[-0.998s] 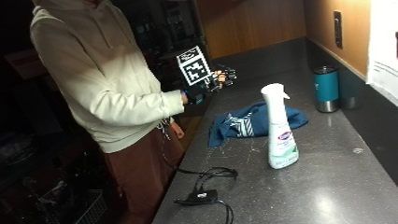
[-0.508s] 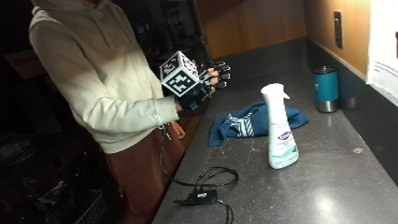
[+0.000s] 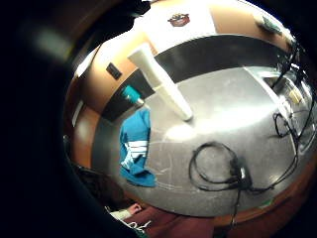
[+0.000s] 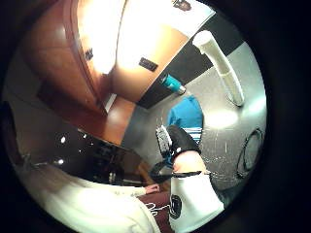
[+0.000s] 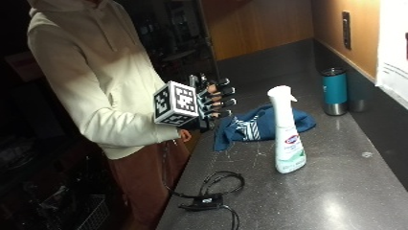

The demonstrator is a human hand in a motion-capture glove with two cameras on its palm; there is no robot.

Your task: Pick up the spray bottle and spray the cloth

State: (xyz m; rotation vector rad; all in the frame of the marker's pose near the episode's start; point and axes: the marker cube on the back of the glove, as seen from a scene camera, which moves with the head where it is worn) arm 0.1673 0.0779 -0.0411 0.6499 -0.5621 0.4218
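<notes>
**One gloved hand raised at the counter edge, spray bottle not yet touched**

One person in a cream hooded top and rust-coloured trousers stands at the near long edge of a dark stone counter [image 5: 357, 191]. Their gloved right hand [image 5: 213, 101] is raised in the air just at that edge, fingers [image 5: 223, 91] spread apart and mostly straight, holding nothing. It is well apart from the bottle and close to the cloth's near end without touching it.

The spray bottle [image 5: 288, 132] stands upright on the counter, roughly midway between the near edge and the back wall. It is white with a white trigger head and a label on its front. From the palm cameras it appears as a long pale shape standing on the grey surface, apart from the hand.

The cloth [image 5: 258, 125] is teal with white stripes. It lies crumpled on the counter just beside the bottle, stretching from behind the bottle towards the near edge where the person stands. Whether cloth and bottle actually touch cannot be told.

A teal travel mug [image 5: 334, 91] with a metal base and dark lid stands upright near the back wall, beyond the cloth. A black cable [image 5: 217, 189] lies coiled on the counter close to the near edge, on the bottle's near side, with one end trailing over the edge. A sheet of white paper [image 5: 392, 52] hangs on the wooden wall behind the counter.
</notes>
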